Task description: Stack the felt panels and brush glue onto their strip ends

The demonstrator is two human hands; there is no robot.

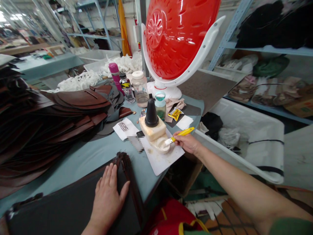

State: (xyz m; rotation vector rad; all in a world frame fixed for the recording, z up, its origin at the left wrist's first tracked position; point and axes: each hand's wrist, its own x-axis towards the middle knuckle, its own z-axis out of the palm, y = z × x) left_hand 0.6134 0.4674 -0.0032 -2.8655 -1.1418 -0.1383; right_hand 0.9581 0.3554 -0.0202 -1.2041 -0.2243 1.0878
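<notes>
My right hand [187, 142] grips the yellow handle of a paintbrush [182, 133]. Its bristles dip into a shallow white dish of glue-like paste [160, 143], part of a cream block-shaped glue pot [153, 127] with a black cone on top. The pot stands on a white board [158, 161] at the table edge. My left hand [109, 186] lies flat, fingers stretched and thumb apart, on a stack of dark leather-like panels [63, 202] with brown edges.
Brown cut pieces [80, 101] are piled at the left. Behind the pot stand a clear jar [140, 89], a small bottle [127, 89], a purple flask [114, 75] and a red fan [181, 39]. A white bin [266, 156] and shelving [269, 49] are at the right.
</notes>
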